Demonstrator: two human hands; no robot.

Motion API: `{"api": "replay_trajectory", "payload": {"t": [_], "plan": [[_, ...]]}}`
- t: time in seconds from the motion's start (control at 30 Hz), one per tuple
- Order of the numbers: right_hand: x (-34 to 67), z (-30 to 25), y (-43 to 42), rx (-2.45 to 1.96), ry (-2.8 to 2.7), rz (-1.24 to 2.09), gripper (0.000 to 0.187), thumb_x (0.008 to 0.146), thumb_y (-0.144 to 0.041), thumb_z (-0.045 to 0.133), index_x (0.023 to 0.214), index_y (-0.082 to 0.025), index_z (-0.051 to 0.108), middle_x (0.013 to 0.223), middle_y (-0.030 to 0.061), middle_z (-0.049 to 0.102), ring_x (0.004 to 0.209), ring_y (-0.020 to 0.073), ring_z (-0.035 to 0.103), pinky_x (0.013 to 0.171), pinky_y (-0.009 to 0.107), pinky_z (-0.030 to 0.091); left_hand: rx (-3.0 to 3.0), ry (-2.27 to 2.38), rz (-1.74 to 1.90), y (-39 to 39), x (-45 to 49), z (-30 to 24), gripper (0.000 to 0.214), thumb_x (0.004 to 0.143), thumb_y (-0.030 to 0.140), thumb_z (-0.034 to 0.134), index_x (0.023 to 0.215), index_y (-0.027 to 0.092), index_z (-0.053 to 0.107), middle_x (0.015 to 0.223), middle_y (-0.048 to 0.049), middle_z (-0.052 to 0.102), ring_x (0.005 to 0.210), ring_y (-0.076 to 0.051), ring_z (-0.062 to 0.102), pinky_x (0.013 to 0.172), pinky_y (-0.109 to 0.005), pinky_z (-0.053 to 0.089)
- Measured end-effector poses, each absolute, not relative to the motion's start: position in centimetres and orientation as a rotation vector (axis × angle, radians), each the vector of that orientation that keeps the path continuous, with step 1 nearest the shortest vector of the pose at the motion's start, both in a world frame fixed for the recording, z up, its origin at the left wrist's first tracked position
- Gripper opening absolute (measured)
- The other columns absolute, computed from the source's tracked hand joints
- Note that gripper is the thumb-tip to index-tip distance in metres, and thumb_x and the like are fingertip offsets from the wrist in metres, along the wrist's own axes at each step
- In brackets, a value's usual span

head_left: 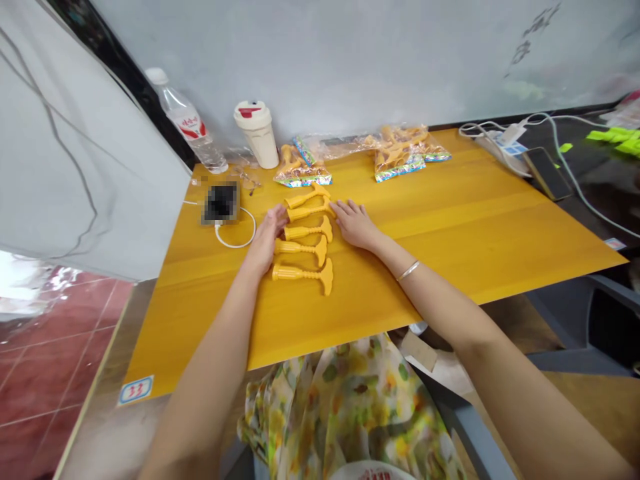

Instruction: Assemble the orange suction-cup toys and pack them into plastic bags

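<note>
Several yellow plastic toy hammers (pixel 303 272) lie in a column on the yellow tabletop, with their heads to the right and handles to the left. The two farthest hammers lie close together. My left hand (pixel 266 240) rests on its side by the handle ends, fingers stretched out, its fingertips near the handle of the second-farthest hammer. On the other side, my right hand (pixel 356 224) lies flat with its fingers apart, fingertips at that hammer's head. Neither hand is wrapped round a hammer. Part of the left fingers is hidden.
Behind the hammers lie clear bags of orange-yellow toys (pixel 400 150) and a smaller bag (pixel 303 165). A lidded cup (pixel 257 137) and water bottle (pixel 187 123) stand at back left, near a blurred device (pixel 220 202) on a white cable. A phone (pixel 546 173) and power strip (pixel 500 150) lie right.
</note>
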State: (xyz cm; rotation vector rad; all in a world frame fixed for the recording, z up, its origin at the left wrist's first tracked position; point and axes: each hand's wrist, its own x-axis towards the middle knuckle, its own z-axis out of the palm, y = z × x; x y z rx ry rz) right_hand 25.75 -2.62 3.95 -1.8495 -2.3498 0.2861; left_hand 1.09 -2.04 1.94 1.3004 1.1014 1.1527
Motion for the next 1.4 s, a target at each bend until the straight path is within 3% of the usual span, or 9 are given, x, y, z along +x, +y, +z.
{"api": "replay_trajectory", "payload": {"t": [0.13, 0.53, 0.8, 0.97, 1.17, 1.4], "plan": [[25.8, 4.1, -2.7, -1.852, -2.359, 0.272, 0.06, 0.102, -0.024, 0.028, 0.162, -0.016, 0.03, 0.168, 0.0125, 0.029, 0.155, 0.0384, 0.025, 0.122, 0.064, 0.023, 1.34, 1.09, 1.151, -2.1, 1.2, 2.0, 0.084, 0.09, 0.081, 0.033, 0.148, 0.023, 0.051, 0.159, -0.0131, 0.046, 0.145, -0.034, 0.047, 0.121, -0.05, 0.037], [25.8, 4.4, -2.8, -1.857, -2.376, 0.261, 0.059, 0.103, -0.025, 0.029, 0.161, -0.016, 0.031, 0.167, 0.0123, 0.03, 0.154, 0.0369, 0.026, 0.122, 0.062, 0.025, 1.37, 1.082, 1.146, -1.7, 1.2, 1.8, 0.081, 0.092, 0.08, 0.03, 0.146, 0.024, 0.054, 0.157, -0.0111, 0.05, 0.143, -0.031, 0.051, 0.119, -0.047, 0.042], [25.9, 4.1, -2.5, -1.841, -2.404, 0.216, 0.058, 0.104, -0.028, 0.028, 0.16, -0.015, 0.032, 0.166, 0.0139, 0.032, 0.153, 0.0366, 0.029, 0.121, 0.064, 0.027, 1.429, 1.137, 1.243, -1.6, 1.4, 1.5, 0.074, 0.094, 0.075, 0.037, 0.139, 0.021, 0.058, 0.151, -0.016, 0.055, 0.128, -0.029, 0.064, 0.108, -0.045, 0.05], [25.9, 4.1, -2.4, -1.837, -2.418, 0.177, 0.058, 0.104, -0.031, 0.027, 0.159, -0.016, 0.033, 0.165, 0.0151, 0.034, 0.153, 0.0359, 0.031, 0.12, 0.064, 0.03, 1.695, 1.318, 1.429, -1.6, 1.1, 1.8, 0.054, 0.093, 0.059, 0.057, 0.127, 0.018, 0.065, 0.133, -0.0159, 0.069, 0.114, -0.024, 0.069, 0.105, -0.041, 0.051], [26.3, 3.4, -2.0, -1.798, -2.417, 0.126, 0.058, 0.103, -0.033, 0.027, 0.159, -0.017, 0.034, 0.164, 0.0154, 0.037, 0.151, 0.0372, 0.034, 0.117, 0.066, 0.032, 1.874, 1.532, 1.329, -0.7, 0.0, 1.2, 0.034, 0.099, 0.037, 0.05, 0.118, 0.016, 0.068, 0.125, -0.0161, 0.071, 0.123, -0.026, 0.064, 0.113, -0.045, 0.045], [26.5, 2.9, -1.7, -1.763, -2.413, 0.14, 0.059, 0.103, -0.034, 0.027, 0.158, -0.016, 0.035, 0.163, 0.0157, 0.038, 0.15, 0.0383, 0.034, 0.116, 0.068, 0.032, 1.819, 1.558, 1.27, -0.9, 0.3, 1.7, 0.041, 0.102, 0.042, 0.045, 0.123, 0.013, 0.065, 0.13, -0.0185, 0.068, 0.124, -0.025, 0.063, 0.112, -0.04, 0.043]]}}
